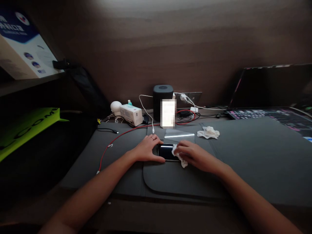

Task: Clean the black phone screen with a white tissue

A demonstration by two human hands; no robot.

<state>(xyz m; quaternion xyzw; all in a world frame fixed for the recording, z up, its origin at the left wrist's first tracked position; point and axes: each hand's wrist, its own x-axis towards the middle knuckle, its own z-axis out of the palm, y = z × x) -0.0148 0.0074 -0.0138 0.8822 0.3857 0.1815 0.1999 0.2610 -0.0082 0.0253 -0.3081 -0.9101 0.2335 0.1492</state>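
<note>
A dark phone [165, 151] lies flat on the grey mat [195, 182] in the middle. My left hand [149, 149] grips its left end, thumb along the near edge and fingers at the far edge. Over the phone's right part, my right hand [192, 153] has its fingers closed on a crumpled white tissue [183, 162], which touches the screen. Just beyond the phone lies a clear, shiny rectangular sheet [179, 134]. Farther right on the mat rests a second crumpled tissue [208, 132].
A black speaker [157, 104] and a white box [131, 114] stand behind the mat. A red cable [117, 133] curves across its left side. An open laptop [273, 86] is at the back right; a large box [31, 45] sits on the upper-left shelf.
</note>
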